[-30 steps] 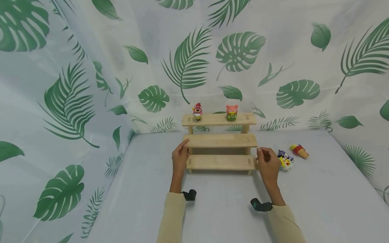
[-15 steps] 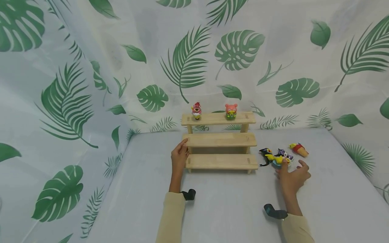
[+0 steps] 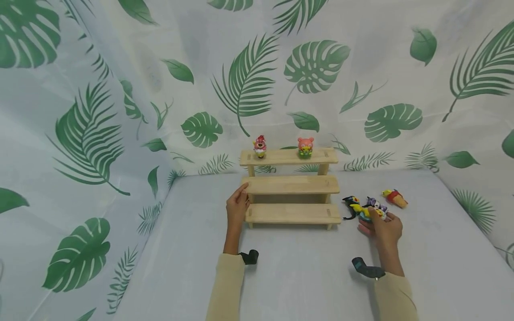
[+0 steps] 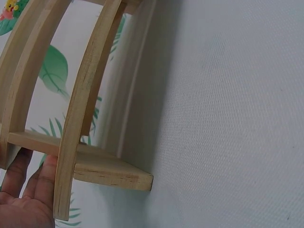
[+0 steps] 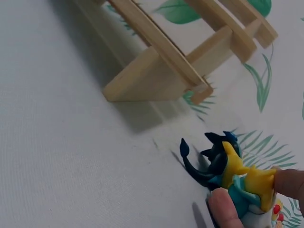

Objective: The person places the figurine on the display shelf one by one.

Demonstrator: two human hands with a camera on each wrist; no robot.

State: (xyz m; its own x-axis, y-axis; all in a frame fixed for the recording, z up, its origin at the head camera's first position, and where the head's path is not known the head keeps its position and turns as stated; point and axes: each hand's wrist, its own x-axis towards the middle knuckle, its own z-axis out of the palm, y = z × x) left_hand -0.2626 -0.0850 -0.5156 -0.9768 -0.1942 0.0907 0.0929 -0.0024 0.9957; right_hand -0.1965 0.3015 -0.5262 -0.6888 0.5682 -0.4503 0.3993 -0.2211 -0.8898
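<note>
One yellow-and-teal figurine point(image 5: 260, 186) sits pinched between the fingertips of my right hand point(image 3: 387, 229), right of centre in the head view, at the far end of my fingers. Just to its upper left, a black figurine point(image 3: 351, 203) with a thin tail crowds close against it; a red-and-yellow figurine point(image 3: 395, 198) lies near, farther right on the counter point(image 3: 297, 272). My left hand point(image 3: 238, 205) grips the left end of the wooden stand's point(image 3: 291, 185) middle shelf, mid-frame.

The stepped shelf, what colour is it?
The shelf is pale tan; the head view shows it best.
</note>
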